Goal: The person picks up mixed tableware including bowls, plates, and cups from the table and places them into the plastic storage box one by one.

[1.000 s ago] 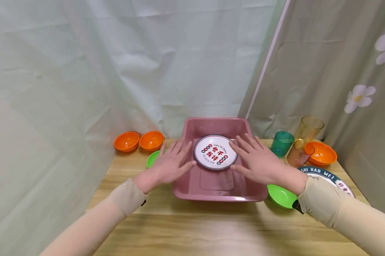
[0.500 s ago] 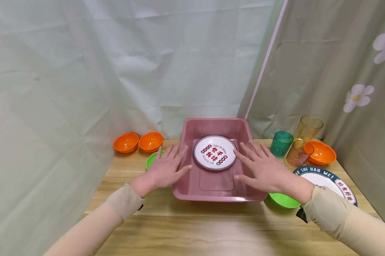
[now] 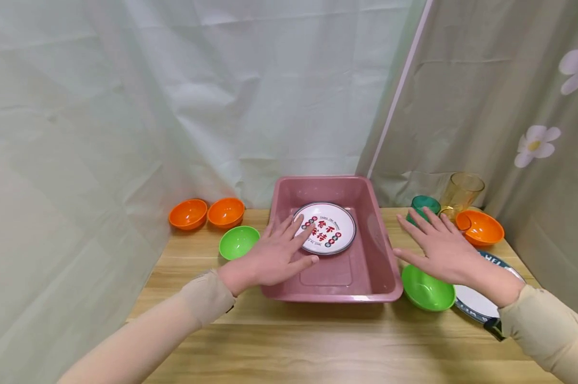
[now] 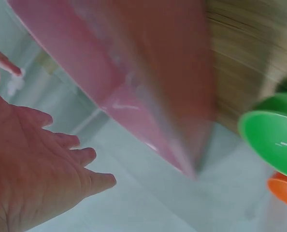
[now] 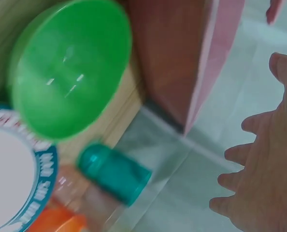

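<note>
A white plate with red characters lies inside a pink plastic basin in the middle of the table. Over the basin's left side is my left hand, fingers spread and holding nothing; its fingertips overlap the plate in the head view. My right hand is to the right of the basin, fingers straight and spread, also holding nothing. Below it on the table are a green bowl and a larger plate with a dark teal rim. The right hand hides part of the teal cup.
Two orange bowls and a green bowl stand left of the basin. At the back right are a yellow clear cup, a pinkish clear cup mostly hidden, and an orange bowl. Pale curtains hang behind the wooden table.
My right hand has moved right, from over the basin to above the green bowl and large plate. My left hand has shifted right over the basin, uncovering the left green bowl.
</note>
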{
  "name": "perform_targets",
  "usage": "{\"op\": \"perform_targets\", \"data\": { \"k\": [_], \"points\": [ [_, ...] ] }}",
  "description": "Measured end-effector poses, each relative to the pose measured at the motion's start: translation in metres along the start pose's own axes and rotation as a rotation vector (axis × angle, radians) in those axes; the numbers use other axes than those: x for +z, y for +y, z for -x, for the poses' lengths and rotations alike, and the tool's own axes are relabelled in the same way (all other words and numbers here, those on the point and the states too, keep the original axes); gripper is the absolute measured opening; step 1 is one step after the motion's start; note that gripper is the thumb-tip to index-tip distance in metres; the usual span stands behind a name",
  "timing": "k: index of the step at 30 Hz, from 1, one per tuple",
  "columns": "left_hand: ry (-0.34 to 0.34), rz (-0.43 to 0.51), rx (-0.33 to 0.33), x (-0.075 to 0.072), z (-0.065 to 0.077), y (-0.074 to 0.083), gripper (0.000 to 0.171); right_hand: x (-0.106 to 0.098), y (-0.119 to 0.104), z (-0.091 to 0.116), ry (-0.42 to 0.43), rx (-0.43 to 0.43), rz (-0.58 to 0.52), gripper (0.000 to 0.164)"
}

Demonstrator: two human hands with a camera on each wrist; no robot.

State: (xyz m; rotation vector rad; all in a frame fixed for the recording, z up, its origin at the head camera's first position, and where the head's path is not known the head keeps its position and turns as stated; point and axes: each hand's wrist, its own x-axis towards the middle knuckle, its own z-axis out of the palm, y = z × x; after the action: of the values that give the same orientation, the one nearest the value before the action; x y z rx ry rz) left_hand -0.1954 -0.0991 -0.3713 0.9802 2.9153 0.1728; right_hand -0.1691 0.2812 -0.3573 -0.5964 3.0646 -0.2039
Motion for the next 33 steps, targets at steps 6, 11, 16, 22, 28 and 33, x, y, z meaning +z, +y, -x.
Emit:
{"op": "perform_targets", "data": {
  "k": [6,11,16,22,28,33],
  "points": [
    [-0.006,-0.032,0.104,-0.006,-0.011,0.039,0.078,-0.002,0.039,0.024,0.013,0.088,-0.025,0.088],
    [-0.042,-0.016,0.195,-0.007,-0.019,0.07,0.081,0.001,0.073,0.04,-0.002,0.163,-0.017,0.089],
    [-0.067,-0.03,0.254,-0.006,-0.029,0.1,0.082,0.007,0.1,0.058,-0.02,0.25,-0.034,0.092],
    [-0.075,-0.11,0.318,0.001,-0.041,0.137,0.081,0.017,0.128,0.08,-0.03,0.348,-0.04,0.092],
    [-0.118,-0.147,0.348,0.011,-0.05,0.175,0.08,0.029,0.156,0.1,-0.015,0.381,-0.079,0.086],
    [-0.154,-0.156,0.371,0.02,-0.052,0.203,0.079,0.04,0.17,0.112,-0.004,0.392,-0.201,0.079]
  ]
}}
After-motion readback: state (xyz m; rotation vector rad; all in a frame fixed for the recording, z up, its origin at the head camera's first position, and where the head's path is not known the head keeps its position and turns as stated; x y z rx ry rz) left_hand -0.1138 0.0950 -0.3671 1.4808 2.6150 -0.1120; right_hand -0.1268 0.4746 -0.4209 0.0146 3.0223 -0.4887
